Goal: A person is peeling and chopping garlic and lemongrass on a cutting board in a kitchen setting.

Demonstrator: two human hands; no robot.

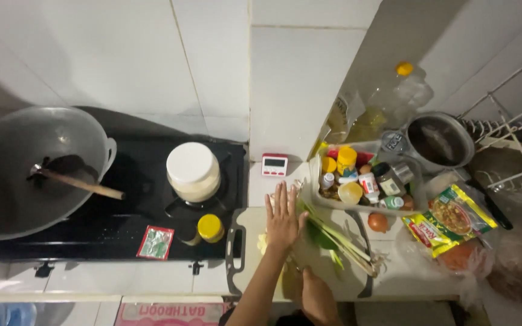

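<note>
A big grey metal wok [25, 163] with a wooden-handled spatula [77, 183] is sitting on the black gas stove [134, 199] to my left, and a pale rectangular cutting board [309, 259] is lying on the desk [406, 271] before me. My left hand [283, 217] is pressing flat on the board, fingers [280, 196] released and spread, touching the long green leek stalks [333, 238]. My right hand [316, 296] is resting at the board's near edge; I cannot tell whether it is clenched.
</note>
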